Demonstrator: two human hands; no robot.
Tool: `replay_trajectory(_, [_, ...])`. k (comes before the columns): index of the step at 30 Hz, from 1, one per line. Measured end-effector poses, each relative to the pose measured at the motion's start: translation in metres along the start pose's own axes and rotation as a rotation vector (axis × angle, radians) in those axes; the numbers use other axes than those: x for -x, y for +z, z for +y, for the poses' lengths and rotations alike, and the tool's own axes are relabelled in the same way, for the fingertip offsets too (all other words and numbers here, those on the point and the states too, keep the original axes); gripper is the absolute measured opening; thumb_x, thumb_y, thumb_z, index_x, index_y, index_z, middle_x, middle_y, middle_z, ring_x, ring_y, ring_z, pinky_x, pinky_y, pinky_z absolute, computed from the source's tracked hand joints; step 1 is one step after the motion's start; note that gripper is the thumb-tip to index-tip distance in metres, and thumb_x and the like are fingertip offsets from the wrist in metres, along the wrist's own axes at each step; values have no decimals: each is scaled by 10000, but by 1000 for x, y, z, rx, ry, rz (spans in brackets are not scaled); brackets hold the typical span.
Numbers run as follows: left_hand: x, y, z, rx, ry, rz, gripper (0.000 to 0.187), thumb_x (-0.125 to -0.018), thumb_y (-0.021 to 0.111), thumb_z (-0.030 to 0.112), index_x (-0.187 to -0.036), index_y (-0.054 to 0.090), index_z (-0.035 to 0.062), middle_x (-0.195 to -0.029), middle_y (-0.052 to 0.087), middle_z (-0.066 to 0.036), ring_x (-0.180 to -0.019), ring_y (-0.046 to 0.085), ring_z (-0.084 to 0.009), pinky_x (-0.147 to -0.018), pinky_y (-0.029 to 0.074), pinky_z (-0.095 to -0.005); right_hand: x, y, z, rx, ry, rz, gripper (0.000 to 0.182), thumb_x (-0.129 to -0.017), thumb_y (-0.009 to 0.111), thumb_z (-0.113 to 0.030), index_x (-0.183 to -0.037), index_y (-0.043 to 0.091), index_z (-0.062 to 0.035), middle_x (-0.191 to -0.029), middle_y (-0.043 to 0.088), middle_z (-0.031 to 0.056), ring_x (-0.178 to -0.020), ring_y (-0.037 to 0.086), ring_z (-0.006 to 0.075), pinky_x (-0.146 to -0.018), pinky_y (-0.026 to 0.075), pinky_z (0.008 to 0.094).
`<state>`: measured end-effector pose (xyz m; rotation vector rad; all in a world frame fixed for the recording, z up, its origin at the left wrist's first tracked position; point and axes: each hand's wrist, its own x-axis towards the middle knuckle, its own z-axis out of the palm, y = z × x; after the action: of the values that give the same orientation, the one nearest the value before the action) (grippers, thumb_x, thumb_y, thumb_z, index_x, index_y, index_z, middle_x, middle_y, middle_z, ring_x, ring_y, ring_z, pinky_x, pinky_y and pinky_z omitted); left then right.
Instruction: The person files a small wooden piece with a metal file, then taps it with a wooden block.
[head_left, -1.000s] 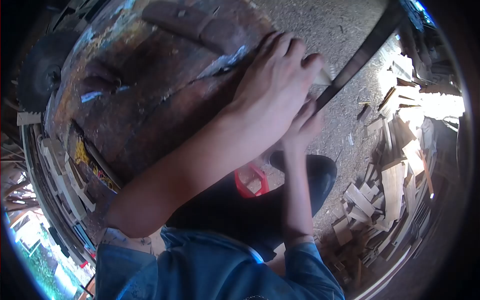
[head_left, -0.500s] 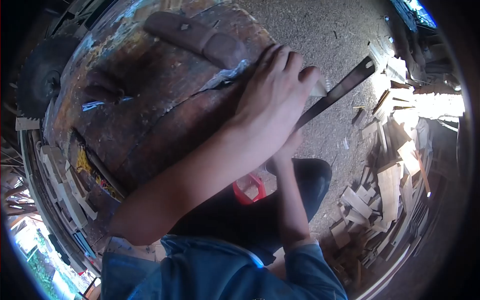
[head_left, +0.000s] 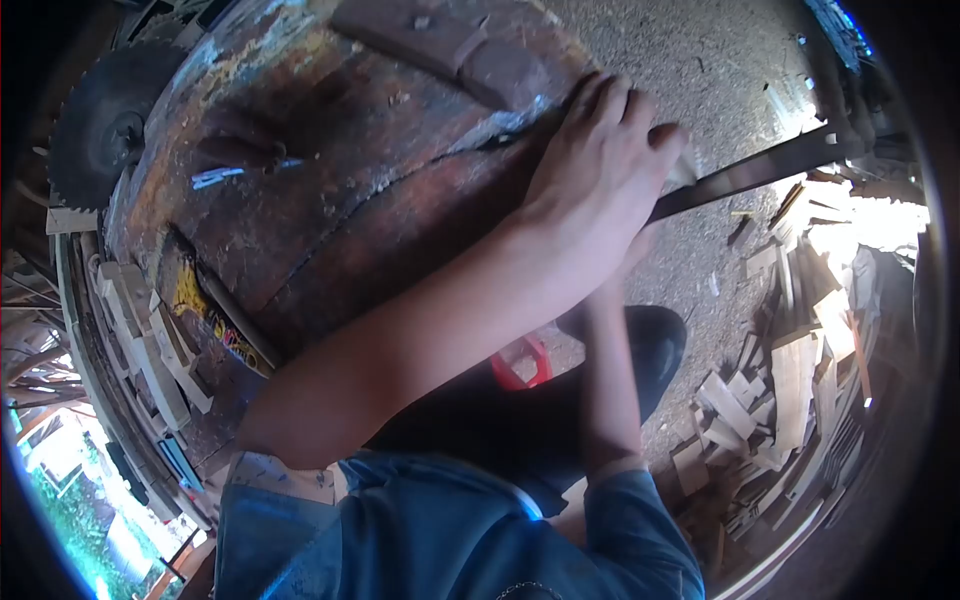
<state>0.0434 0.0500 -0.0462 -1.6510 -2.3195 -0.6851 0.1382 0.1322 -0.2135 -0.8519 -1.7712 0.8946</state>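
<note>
My left hand [head_left: 605, 150] reaches across to the table's right edge, fingers bent together around a small pale piece [head_left: 684, 172], which looks like wood and is mostly hidden. Beside that piece, a long flat dark metal blade [head_left: 765, 168] slants up to the right, beyond the edge of the wooden table [head_left: 400, 215]. My right hand [head_left: 636, 250] is below my left hand, largely hidden by it, closed at the near end of the blade. A brown shaped wooden block [head_left: 450, 50] lies on the table near my left fingers.
Dark rounded object [head_left: 240, 150] and blue clip [head_left: 218, 177] lie on the table. A yellow-marked tool [head_left: 215, 310] lies near its left edge. Circular saw blade [head_left: 105, 125] stands at far left. Wood offcuts [head_left: 795, 380] are piled at right; a red object [head_left: 522, 362] is below my forearm.
The metal blade has slid outward to the upper right and lies at a flatter angle. The table and both hands appear shifted rightward in view.
</note>
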Motion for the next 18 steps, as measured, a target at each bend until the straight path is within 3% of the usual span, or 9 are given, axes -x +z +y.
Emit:
replay_trajectory(5, [-2,-5,3,77,-44,-24,462,-810,682,66,-1262,622,-9,-1263,582,-256,-1291,516,-391,-1171,380,-479,-2,-7,-15,-63,114,-24,288,-1078,430,-192,-1098,633,10,-747,595,136,-675,603,258,-668,495,388])
replay_trajectory(7, [0,-9,4,55,-35,-17,453,-806,678,53,-1252,631,-13,-1253,590,-248,-1289,517,-389,-1157,395,-471,-14,-8,-19,-86,24,-17,295,-1082,425,-200,-1090,636,7,-740,594,131,-677,605,236,-665,495,381])
replay_trajectory(9, [0,-2,1,14,4,16,458,-801,677,45,-1253,626,-15,-1251,588,-248,-1287,517,-390,-1151,400,-469,6,-2,8,20,-53,7,273,-1082,421,-190,-1090,609,7,-708,556,107,-643,572,220,-644,481,375])
replay_trajectory(11, [-4,-1,-1,21,20,22,467,-796,677,37,-1257,620,-17,-1250,586,-248,-1287,515,-389,-1148,403,-468,25,-4,31,-8,31,-79,254,-1077,430,-173,-1085,608,8,-698,548,105,-632,566,226,-637,477,380])
replay_trajectory(13, [-1,-6,2,76,-18,-4,479,-790,677,29,-1263,614,-18,-1250,585,-248,-1288,512,-388,-1146,404,-469,-6,-6,-24,3,32,-31,249,-1073,447,-179,-1089,611,8,-702,554,106,-648,578,219,-639,476,375])
replay_trajectory(15, [5,-7,5,74,-40,-58,480,-797,673,36,-1270,610,-15,-1247,585,-249,-1288,511,-389,-1147,403,-470,-16,-12,-29,-31,37,-56,256,-1073,448,-186,-1092,617,6,-709,561,103,-670,590,204,-641,475,372])
replay_trajectory(18, [-6,-8,1,20,-4,7,472,-805,667,38,-1271,610,-11,-1242,587,-252,-1286,511,-390,-1146,405,-466,13,-2,16,34,-13,-63,249,-1080,441,-183,-1096,599,9,-701,570,91,-631,568,200,-600,455,369])
